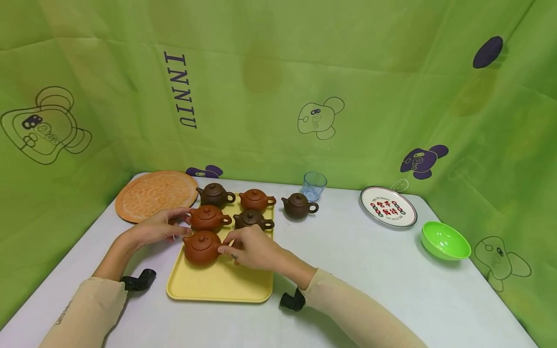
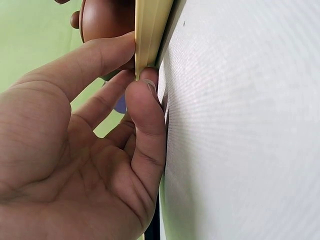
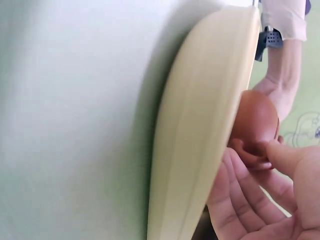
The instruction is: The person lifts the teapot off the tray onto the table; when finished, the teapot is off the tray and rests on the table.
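Observation:
A yellow tray [image 1: 217, 287] bears several small clay teapots, some reddish-brown, some dark brown. Thumb and fingers of my right hand [image 1: 256, 249] pinch the handle of the nearest reddish-brown teapot [image 1: 202, 250], which is upright over the tray; the right wrist view shows the grip on the handle [image 3: 248, 156]. My left hand [image 1: 157, 227] is at the tray's left rim [image 2: 149, 35], fingers loosely bent. Its fingertips lie by the spouts of the held teapot and the reddish-brown teapot [image 1: 206, 217] behind it. Farther back are dark teapots [image 1: 213, 195] [image 1: 250, 217] and a reddish-brown teapot [image 1: 256, 199].
Right of the tray stands another dark teapot [image 1: 298, 207], with a clear blue glass [image 1: 315, 185] behind it. A round orange mat [image 1: 156, 193] lies at the back left. A patterned white plate [image 1: 388, 208] and a green bowl [image 1: 446, 241] are at the right.

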The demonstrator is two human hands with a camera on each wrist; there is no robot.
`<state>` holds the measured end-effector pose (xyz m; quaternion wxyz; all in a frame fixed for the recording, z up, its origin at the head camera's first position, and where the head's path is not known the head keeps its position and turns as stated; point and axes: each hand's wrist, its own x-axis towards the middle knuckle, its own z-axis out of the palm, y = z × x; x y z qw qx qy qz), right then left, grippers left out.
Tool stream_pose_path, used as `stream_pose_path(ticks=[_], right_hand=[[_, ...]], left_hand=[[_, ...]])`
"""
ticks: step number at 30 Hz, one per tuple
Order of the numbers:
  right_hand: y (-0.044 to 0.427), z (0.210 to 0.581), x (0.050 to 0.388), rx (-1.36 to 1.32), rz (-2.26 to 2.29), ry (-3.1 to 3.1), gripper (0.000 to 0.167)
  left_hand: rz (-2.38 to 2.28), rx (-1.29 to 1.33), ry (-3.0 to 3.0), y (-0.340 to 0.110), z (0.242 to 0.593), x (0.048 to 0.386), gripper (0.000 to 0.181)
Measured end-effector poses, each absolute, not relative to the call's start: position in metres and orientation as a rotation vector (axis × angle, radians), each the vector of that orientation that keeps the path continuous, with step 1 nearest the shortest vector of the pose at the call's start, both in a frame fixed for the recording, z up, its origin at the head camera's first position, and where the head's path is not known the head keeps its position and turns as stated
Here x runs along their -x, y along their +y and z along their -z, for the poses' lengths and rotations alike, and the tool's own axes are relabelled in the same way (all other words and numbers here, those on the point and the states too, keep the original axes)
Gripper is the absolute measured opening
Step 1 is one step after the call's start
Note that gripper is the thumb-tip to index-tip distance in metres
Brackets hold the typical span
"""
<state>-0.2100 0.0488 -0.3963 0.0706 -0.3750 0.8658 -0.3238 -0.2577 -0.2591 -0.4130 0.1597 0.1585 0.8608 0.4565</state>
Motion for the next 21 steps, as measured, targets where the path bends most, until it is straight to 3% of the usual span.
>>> stream_pose_path(ticks=[21], right_hand=[[0.0505,0.3973,0.2053,0.943,1.128,2.616,0.018]], left_hand=[[-1.328,-0.482,2.468,-0.2590,0.4141,0.2583,0.067]])
